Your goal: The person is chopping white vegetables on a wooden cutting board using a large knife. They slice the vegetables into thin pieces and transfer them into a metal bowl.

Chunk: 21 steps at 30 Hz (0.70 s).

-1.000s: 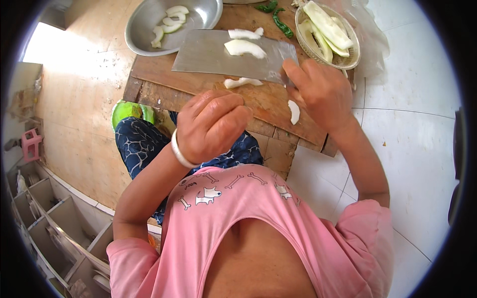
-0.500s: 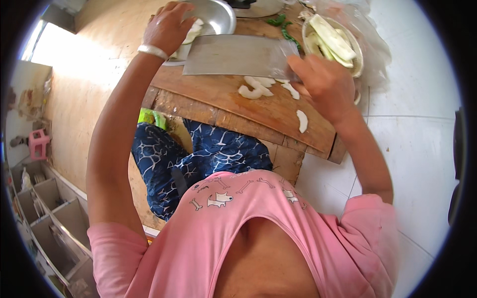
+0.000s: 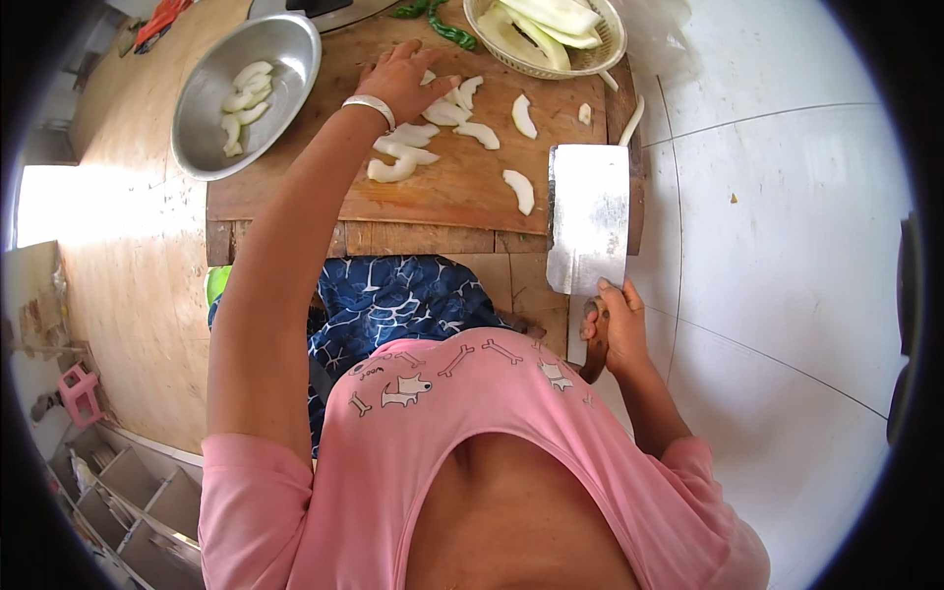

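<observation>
Gripping a brown handle in curled fingers, the right hand [image 3: 618,329] holds a broad rectangular cleaver [image 3: 590,218] of scuffed grey metal in the head view, its blade directed toward the far side. The left hand [image 3: 398,81] is flattened and spread, palm down, over the far part of a brown, straight-grained wooden board [image 3: 472,202]; whether its palm touches anything cannot be told. Just beside and nearer than it lie smooth, pale greenish-white crescent slices [image 3: 403,162], bunched and overlapping, with several single ones scattered to the right.

At far left, a round, shiny grey metal bowl [image 3: 288,110] with a thin rolled rim holds more crescents. At far right, a cream openwork basket [image 3: 617,41] carries long pale-green pieces [image 3: 551,18], and wrinkled dark-green peppers [image 3: 452,32] lie to its left.

The cleaver blade overlaps the board's near right corner in view and reaches nearer than its straight edge. Bare wood shows between bowl and slices, while glossy white floor tiles [image 3: 777,265] spread to the right of the blade.
</observation>
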{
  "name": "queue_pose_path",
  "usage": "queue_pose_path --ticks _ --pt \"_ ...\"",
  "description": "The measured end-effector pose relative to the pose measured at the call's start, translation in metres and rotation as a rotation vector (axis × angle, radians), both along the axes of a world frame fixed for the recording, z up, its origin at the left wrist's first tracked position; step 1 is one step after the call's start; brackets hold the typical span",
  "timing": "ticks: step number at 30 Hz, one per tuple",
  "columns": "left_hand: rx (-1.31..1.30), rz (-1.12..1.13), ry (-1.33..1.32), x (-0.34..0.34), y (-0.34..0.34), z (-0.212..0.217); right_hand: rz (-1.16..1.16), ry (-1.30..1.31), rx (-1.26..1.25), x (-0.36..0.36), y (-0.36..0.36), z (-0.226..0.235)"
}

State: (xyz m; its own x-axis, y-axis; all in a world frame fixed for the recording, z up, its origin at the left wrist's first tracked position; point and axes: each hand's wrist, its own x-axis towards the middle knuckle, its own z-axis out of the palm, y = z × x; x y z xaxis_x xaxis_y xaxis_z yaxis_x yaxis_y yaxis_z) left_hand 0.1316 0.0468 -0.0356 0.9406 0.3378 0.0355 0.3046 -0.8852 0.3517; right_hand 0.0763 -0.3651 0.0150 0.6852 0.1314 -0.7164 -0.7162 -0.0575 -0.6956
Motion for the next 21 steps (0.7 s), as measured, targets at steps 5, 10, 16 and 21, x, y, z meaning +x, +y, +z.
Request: queue_pose_path --ticks 5,10,16,21 --pt "0.079 -0.144 0.110 0.002 -0.034 0.016 -0.048 0.125 0.065 0.003 0.007 -0.016" --pt "0.035 -0.278 0.122 -0.021 -0.034 0.025 -0.009 0.153 0.140 0.006 0.041 -0.024" --pt "0.064 -0.109 -0.212 -0.065 -0.027 0.011 0.027 0.179 0.249 -0.006 0.084 -0.029" --pt "-0.298 0.169 -0.373 -0.087 -0.039 -0.019 0.103 0.097 0.272 -0.018 0.118 -0.032"
